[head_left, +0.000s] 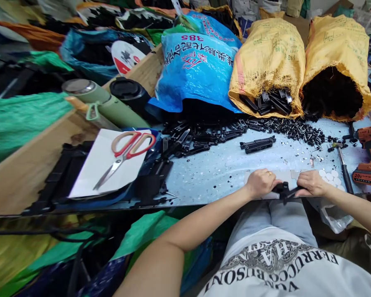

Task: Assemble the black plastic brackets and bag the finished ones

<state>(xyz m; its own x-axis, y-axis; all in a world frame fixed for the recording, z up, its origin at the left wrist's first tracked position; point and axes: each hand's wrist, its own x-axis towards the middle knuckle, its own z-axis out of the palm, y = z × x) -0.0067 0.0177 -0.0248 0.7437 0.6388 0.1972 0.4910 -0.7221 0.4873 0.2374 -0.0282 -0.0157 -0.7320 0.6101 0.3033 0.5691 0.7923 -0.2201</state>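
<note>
Both of my hands grip one black plastic part [285, 190] at the table's front edge, just above my lap. My left hand [262, 182] is closed on its left end, thumb pointing inward. At its right end my right hand [311, 183] is closed too, fingers curled. The part looks jointed or bracket-like; its exact kind I cannot make out, and its ends are hidden by my fingers. Beyond my hands lies a folded black bracket-like assembly [257, 144]. White round discs [330, 178] lie beside my right hand.
A hammer [344, 171] and an orange cordless drill [369, 154] lie at right. Loose black screws [297, 130] and black parts [200, 138] spread along the back, before a blue sack [198, 74] and yellow sacks [270, 57]. Red-handled scissors [123, 152] rest on white paper [86, 165] at left.
</note>
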